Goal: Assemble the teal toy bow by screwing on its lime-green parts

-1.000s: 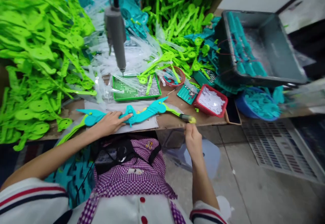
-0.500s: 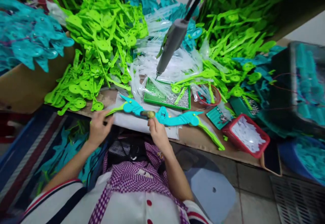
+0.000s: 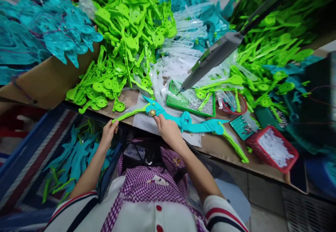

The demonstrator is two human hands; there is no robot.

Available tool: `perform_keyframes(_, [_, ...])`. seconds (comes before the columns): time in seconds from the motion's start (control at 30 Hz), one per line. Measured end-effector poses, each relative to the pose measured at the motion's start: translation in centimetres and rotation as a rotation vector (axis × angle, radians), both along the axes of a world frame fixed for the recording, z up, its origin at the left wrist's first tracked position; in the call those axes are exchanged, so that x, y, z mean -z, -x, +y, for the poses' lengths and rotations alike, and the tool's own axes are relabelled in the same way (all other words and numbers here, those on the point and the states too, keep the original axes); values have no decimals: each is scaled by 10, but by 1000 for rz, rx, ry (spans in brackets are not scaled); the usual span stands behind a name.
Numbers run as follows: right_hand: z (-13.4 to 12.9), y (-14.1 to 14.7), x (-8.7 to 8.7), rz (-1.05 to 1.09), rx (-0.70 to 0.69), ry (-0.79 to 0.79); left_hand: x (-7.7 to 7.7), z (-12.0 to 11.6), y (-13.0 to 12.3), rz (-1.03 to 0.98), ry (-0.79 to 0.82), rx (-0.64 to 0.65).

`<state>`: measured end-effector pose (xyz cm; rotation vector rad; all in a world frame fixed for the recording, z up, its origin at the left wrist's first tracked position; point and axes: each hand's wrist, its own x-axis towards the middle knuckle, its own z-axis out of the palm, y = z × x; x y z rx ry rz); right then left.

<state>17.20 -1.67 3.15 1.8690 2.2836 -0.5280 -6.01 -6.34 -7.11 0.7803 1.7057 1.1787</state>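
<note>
A long turquoise plastic piece [image 3: 169,118] with a lime-green arm at each end lies across the table's front edge on a white cloth [image 3: 141,121]. My left hand [image 3: 108,134] is closed around the outer end of the left green arm [image 3: 128,114]. In my right hand [image 3: 169,130] is a short tool with a yellowish round end [image 3: 152,113], held over the left joint where green meets turquoise. Its lower part is hidden, so its kind cannot be made out. The right green arm [image 3: 235,146] sticks out over the table edge, untouched.
A grey hanging electric screwdriver [image 3: 212,60] points down at a green tray [image 3: 190,110] of small metal parts. Behind are heaps of lime-green arms [image 3: 131,42] and white strips. A red basket [image 3: 273,148] with white pieces stands right; turquoise parts [image 3: 76,155] lie lower left.
My left hand has closed on the left green arm's end. My right hand has moved the tool from the piece's middle to its left joint. The whole view has shifted.
</note>
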Motion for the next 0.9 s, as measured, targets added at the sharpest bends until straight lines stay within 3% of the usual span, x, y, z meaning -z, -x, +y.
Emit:
perform_keyframes(0.1, [5,18,-6,20,-37,-44,3,4,-4,-172,-52,-90])
perform_keyframes(0.3, [19,38,-5,-139,-77,12,7,7,-7,-264,-79,-142])
perform_keyframes(0.43, [10,49,-11,-32,-218,-35,9,7,-5,-231,-79,-125])
perform_keyframes(0.63, [5,72,11,-9,-278,24,6,5,1,-45,-58,-75])
perform_keyframes(0.77, [6,38,5,84,-283,24,11,-2,-3,230,-110,-78])
perform_keyframes(0.9, [6,-35,-14,42,5,-72,14,-5,-7,389,-245,-151])
